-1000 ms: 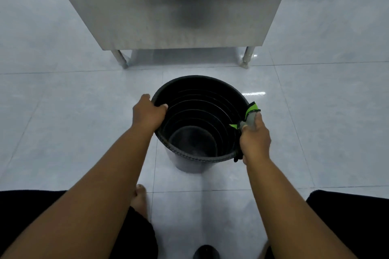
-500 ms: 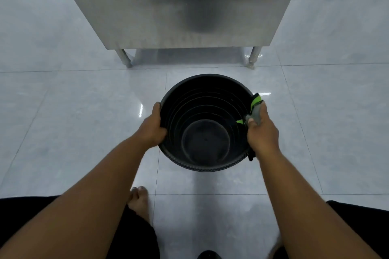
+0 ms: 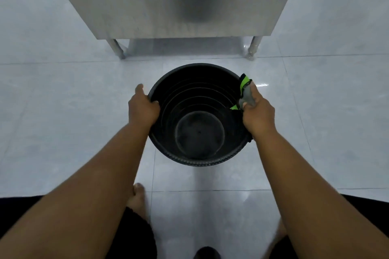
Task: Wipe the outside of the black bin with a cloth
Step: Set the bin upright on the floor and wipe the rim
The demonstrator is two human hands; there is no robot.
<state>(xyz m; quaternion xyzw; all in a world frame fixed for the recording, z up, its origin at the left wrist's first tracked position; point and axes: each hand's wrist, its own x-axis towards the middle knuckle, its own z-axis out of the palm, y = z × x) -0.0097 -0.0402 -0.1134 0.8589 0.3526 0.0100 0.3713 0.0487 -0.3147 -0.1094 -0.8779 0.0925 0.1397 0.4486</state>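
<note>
A person's left hand (image 3: 143, 109) grips the near-side rim of a black bin (image 3: 195, 66), thumb hooked inside, while the right hand (image 3: 257, 114) clutches a grey, green and black cloth (image 3: 245, 88) against the opposite rim. The bin sits between both hands; beyond them stands a stainless-steel table (image 3: 174, 0).

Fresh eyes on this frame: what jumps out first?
The black bin sits dead centre, seen straight down into its empty, ribbed inside. The left hand grips its left rim, and the right hand holds a grey-and-green cloth at the right rim. Beyond the bin, a steel cabinet on legs fills the top of the view.
</note>
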